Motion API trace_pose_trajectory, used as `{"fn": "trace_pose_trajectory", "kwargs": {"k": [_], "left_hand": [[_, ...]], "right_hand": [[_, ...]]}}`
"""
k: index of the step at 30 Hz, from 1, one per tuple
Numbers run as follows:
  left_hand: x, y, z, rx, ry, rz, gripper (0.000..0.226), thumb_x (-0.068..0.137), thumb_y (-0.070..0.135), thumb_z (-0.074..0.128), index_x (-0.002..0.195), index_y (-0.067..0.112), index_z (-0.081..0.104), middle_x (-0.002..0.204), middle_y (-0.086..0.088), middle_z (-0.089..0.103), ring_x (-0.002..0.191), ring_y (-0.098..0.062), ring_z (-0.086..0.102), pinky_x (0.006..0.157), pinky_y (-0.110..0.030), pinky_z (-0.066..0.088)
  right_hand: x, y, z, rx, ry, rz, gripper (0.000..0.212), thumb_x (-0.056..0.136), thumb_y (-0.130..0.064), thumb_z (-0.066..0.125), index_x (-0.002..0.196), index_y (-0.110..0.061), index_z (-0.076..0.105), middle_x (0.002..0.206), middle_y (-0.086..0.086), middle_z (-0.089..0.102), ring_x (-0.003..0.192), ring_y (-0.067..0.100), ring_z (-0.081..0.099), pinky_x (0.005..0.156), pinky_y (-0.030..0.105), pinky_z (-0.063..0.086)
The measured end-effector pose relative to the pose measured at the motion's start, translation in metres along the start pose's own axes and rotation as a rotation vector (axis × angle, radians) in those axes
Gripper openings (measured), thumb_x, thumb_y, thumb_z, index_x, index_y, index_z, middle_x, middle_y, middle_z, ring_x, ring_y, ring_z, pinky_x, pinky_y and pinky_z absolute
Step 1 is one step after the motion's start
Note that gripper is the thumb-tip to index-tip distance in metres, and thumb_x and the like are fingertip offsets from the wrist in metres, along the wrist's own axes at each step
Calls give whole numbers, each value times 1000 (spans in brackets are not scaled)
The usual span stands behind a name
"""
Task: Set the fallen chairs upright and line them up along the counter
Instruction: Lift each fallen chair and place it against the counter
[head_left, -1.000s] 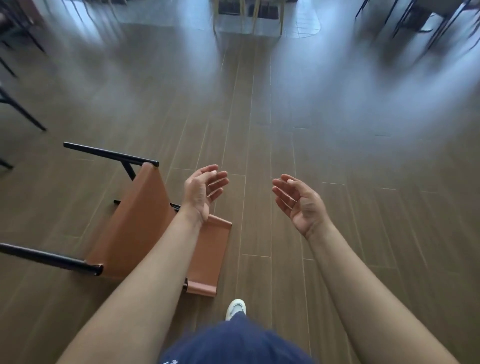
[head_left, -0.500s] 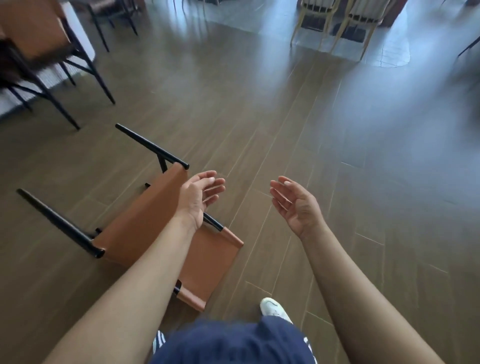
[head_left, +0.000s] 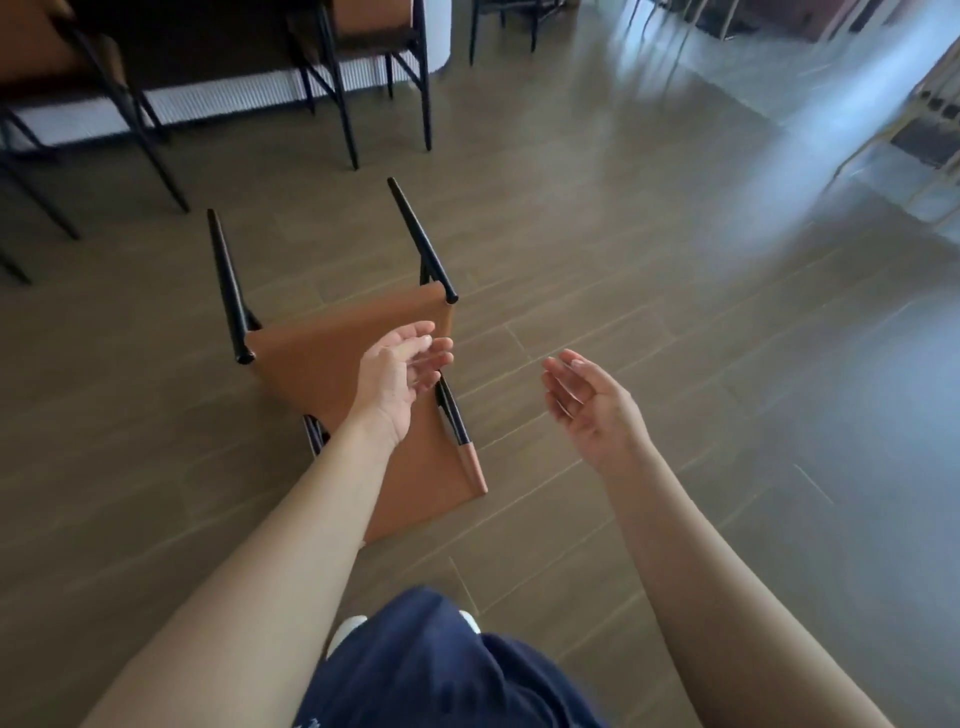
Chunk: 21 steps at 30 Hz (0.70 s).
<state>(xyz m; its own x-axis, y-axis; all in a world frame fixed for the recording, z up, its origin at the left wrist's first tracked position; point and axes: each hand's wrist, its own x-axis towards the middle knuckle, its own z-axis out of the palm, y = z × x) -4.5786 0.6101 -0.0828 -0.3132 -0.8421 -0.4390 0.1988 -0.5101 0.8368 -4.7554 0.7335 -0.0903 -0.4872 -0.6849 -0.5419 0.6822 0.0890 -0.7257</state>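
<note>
- Lying on its back at centre frame, the fallen chair (head_left: 332, 364) points two black legs toward the upper left, where upright chairs (head_left: 363, 62) stand along the counter (head_left: 218, 98).
- The left hand (head_left: 397, 376) hovers over the tan seat, fingers loosely curled, gripping nothing; the right hand (head_left: 589, 402) hangs open with fingers spread, right of the chair.
- Metal frame looks stiff and moderately light; the sling seat would give.
- Best hold, I'd say: the backrest rails (head_left: 457, 421), both hands.

A person's 2 bare forearms, no sleeves showing, above navy blue trousers (head_left: 441, 670) and white shoes (head_left: 347, 626).
</note>
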Motion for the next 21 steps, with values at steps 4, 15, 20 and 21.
{"fn": "trace_pose_trajectory", "kwargs": {"k": [4,15,20,21], "left_hand": [[-27,-9,-11,-5,103,27,22,92,4,52,105,13,67,89,-8,74,82,-21,70,83,-34,51],[-96,-45,-49,64,150,79,24,93,3,52,109,13,65,92,-7,75,84,-19,70,77,-32,51],[-135,-60,-57,130,103,161,27,92,-2,51,111,11,64,91,-7,75,83,-19,70,75,-29,51],[-141,-64,-59,120,104,164,27,92,-2,51,111,11,64,91,-7,75,84,-19,70,74,-29,51]], "right_hand": [[-4,8,-4,-18,-69,63,17,95,-15,56,107,-11,67,96,5,76,86,17,70,75,29,53],[-38,52,-16,-66,-151,189,15,95,-14,57,105,-9,67,92,5,76,81,17,70,78,29,53],[-73,74,-24,-81,-166,226,15,95,-12,55,105,-8,65,87,6,76,75,16,70,75,27,54],[-79,77,-24,-80,-165,228,14,95,-12,55,104,-8,65,85,6,76,75,17,69,76,28,53]]}}
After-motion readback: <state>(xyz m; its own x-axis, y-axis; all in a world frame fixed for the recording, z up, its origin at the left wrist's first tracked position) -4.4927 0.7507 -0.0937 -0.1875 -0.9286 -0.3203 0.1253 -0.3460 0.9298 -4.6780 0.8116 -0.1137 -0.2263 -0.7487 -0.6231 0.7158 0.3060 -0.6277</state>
